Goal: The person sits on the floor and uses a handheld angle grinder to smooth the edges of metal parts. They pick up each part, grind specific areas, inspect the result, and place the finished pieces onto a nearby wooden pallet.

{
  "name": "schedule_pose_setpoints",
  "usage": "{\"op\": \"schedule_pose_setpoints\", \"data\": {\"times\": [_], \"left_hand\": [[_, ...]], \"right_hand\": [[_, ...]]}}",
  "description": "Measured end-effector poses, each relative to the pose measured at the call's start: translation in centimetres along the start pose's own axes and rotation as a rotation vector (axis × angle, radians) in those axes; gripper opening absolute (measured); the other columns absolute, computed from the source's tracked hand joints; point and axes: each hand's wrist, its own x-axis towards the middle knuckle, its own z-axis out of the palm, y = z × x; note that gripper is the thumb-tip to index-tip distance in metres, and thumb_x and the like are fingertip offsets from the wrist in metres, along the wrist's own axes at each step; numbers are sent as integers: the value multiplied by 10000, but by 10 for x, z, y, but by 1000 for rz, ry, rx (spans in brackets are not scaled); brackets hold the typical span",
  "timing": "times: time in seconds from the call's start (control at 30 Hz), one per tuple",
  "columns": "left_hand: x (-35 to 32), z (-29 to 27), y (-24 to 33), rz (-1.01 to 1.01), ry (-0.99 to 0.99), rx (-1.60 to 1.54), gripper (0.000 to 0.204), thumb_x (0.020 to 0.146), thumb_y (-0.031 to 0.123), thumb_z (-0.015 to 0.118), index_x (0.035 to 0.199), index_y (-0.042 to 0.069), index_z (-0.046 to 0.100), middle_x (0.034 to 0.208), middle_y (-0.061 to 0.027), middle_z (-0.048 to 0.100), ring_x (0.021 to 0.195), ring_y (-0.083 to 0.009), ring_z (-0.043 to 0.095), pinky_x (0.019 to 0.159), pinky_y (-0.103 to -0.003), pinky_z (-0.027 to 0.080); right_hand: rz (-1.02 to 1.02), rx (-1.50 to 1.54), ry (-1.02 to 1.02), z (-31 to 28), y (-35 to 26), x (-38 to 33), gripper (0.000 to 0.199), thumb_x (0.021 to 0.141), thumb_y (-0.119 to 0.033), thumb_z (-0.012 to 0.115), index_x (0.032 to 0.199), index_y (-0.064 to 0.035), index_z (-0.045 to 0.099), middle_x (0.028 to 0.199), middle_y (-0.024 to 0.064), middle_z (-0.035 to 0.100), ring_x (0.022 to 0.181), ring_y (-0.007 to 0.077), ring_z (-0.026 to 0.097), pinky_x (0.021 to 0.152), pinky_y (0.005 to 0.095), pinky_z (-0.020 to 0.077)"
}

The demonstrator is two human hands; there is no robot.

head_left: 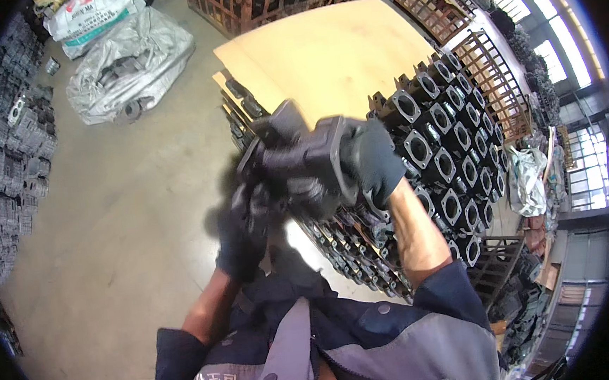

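Both my hands, in dark gloves, hold up a black metal casting (295,161) with square flanges at its ends. My left hand (245,226) grips its lower left end from below. Around the right-hand flange my right hand (374,158) is closed, with the fingers partly hidden behind the part. Slight blur softens the casting and the left fingers. Right beside it stands a stack of similar black castings (450,151), their round bores and square flanges facing up and outward. A tan board (330,54) lies flat over the far part of that stack.
Silvery plastic sacks (133,64) rest on the floor at the far left. Piles of grey castings (9,161) line the left side. Rusty slatted crates (235,8) stand at the back, with more crates (491,81) to the right. Another silvery sack (528,181) lies at the right.
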Motion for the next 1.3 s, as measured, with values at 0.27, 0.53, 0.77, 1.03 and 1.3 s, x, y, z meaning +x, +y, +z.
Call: {"op": "schedule_pose_setpoints", "data": {"times": [0.27,0.53,0.77,1.03,1.3], "left_hand": [[150,38,-80,-425,-351,-680,354,1037,303,488,1072,-29,607,901,-150,702,741,-208,691,661,-322,536],[104,126,-220,-436,-143,-683,314,1002,149,505,1293,42,550,1158,-64,659,959,-152,639,776,-251,524],[97,185,-205,-503,-26,-927,550,897,-139,509,1421,13,436,1338,-110,569,1196,-199,576,993,-316,480],[92,190,-209,-486,52,-1439,531,925,-77,546,1431,-5,405,1400,-146,522,1243,-266,560,1033,-363,473],[89,208,-233,-305,14,-1674,425,990,17,436,1410,-32,392,1420,-172,487,1288,-282,517,1072,-388,446]], "right_hand": [[270,-270,-4,-19,-12,120,180,798,-86,619,922,17,699,819,224,705,742,301,710,679,335,537],[422,-427,-148,-17,55,158,310,781,-296,671,967,-58,741,888,242,693,904,387,689,796,382,540],[231,-641,-299,1,117,167,264,778,-225,643,952,-49,734,892,244,693,906,391,686,799,399,542],[24,-958,-517,20,163,158,227,748,-194,631,913,-101,756,941,196,708,914,361,695,814,424,553],[-52,-1169,-709,23,138,141,228,759,-152,619,922,-149,778,1005,145,724,964,327,697,842,401,555]]}}
